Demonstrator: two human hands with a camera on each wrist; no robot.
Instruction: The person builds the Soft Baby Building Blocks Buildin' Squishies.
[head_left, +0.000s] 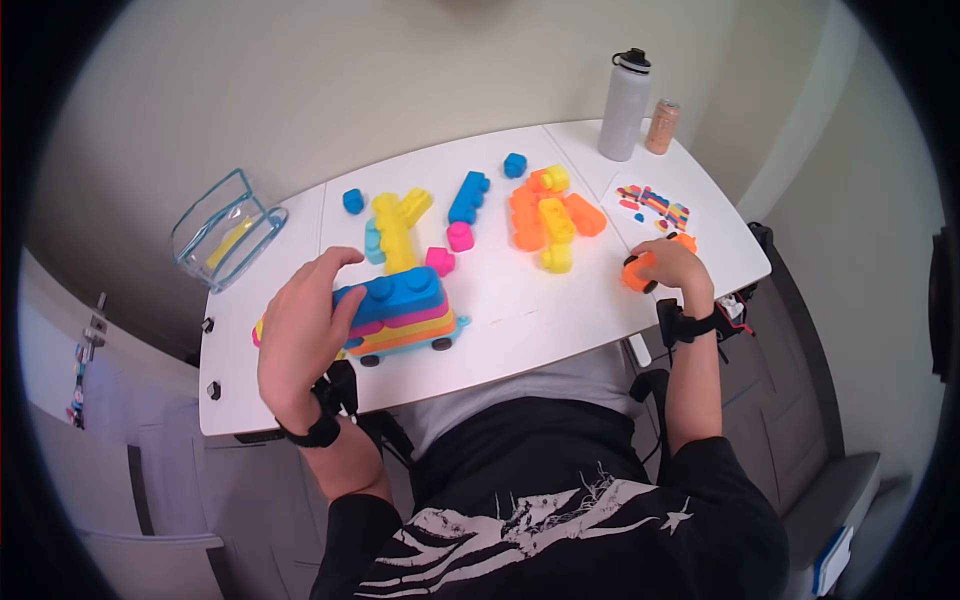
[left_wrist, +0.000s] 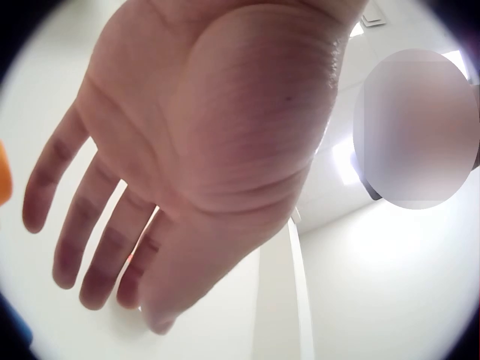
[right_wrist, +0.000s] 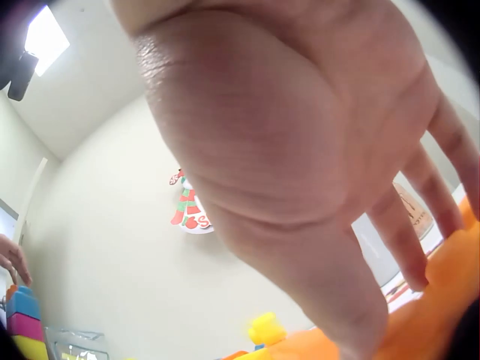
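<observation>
My left hand (head_left: pixel 305 325) is beside the left end of a stack of blocks (head_left: pixel 405 310), blue on top with pink, orange and yellow layers on a light-blue wheeled base. Its fingers are loosely bent, and its palm (left_wrist: pixel 217 112) holds nothing in the left wrist view. At the right side of the table, my right hand (head_left: pixel 675 268) grips an orange wheeled toy (head_left: pixel 636 276). Thumb and fingers meet the orange surface (right_wrist: pixel 427 322) in the right wrist view. Part of the toy is hidden under the hand.
Yellow blocks (head_left: pixel 395 235), a long blue block (head_left: pixel 468 197), pink blocks (head_left: pixel 460 237) and an orange-yellow cluster (head_left: pixel 555 222) lie mid-table. Behind the right hand are a picture sheet (head_left: pixel 655 205), a bottle (head_left: pixel 624 110) and a can (head_left: pixel 662 128). A clear bag (head_left: pixel 230 235) stands left.
</observation>
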